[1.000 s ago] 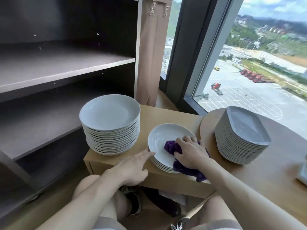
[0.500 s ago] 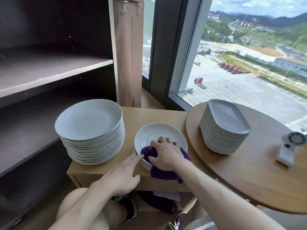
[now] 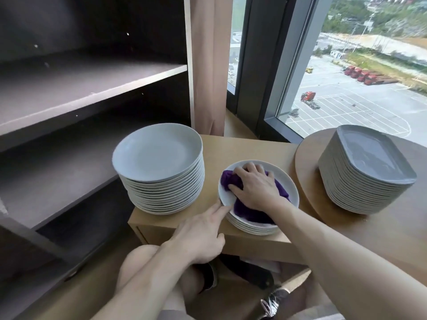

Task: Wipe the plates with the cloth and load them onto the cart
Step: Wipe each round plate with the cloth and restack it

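Observation:
A short stack of white round plates [image 3: 251,228] sits on a low wooden stand [image 3: 242,146]. My right hand [image 3: 256,188] lies on the top plate [image 3: 225,196], fingers curled over a bunched purple cloth [image 3: 245,212] and pressing it into the plate. The cloth covers most of the plate's middle and near side. My left hand [image 3: 201,236] reaches in from the lower left, its straight index finger touching the top plate's near-left rim. A tall stack of white round plates [image 3: 161,176] stands just to the left on the same stand.
A dark shelving unit [image 3: 69,88] with bare shelves fills the left side. On a round wooden table [image 3: 392,227] at the right stands a stack of grey rectangular plates [image 3: 362,172]. A curtain and a large window are behind. My knees and shoes are below the stand.
My right hand has slid the cloth from the plate's near edge toward its far side. My left fingertip stays at the plate's rim. My view has shifted closer.

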The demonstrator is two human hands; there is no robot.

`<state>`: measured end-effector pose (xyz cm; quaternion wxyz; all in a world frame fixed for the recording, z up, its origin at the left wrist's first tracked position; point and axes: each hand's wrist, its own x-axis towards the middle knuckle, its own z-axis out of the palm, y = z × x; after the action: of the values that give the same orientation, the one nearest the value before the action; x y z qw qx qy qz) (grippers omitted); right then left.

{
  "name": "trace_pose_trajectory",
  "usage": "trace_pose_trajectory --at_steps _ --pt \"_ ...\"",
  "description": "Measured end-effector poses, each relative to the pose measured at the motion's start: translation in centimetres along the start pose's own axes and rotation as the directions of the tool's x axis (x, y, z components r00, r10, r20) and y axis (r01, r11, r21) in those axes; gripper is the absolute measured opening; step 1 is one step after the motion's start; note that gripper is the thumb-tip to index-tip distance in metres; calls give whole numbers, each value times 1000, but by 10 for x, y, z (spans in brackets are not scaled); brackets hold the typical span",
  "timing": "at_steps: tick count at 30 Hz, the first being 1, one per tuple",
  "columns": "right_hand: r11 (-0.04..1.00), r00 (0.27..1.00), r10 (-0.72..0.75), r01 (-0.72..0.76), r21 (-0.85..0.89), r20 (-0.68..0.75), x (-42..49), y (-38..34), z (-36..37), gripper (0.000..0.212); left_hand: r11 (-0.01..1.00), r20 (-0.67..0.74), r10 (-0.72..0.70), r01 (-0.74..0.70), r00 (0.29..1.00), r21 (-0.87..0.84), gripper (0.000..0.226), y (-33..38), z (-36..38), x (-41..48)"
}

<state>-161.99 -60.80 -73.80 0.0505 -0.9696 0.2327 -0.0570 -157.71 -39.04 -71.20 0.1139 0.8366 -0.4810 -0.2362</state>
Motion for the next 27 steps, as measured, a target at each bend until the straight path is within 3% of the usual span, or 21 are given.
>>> trace_pose_trajectory --at_steps 4,15,20,27 --pt "995 994 100 -101 -16 -45 7 0 4 41 1000 28 -24 24 999 2 68 -1 -3 0" --pt "989 991 96 -86 -118 90 -34 37 -17 41 999 54 -40 41 998 -32 71 0 -10 -5" --pt "989 975 144 -140 -36 169 -58 22 -24 40 997 68 -36 41 997 -71 73 1 -11 -7" --pt "995 979 83 -91 38 184 -67 1 -23 41 992 50 -23 29 999 -123 74 4 -7 -4"
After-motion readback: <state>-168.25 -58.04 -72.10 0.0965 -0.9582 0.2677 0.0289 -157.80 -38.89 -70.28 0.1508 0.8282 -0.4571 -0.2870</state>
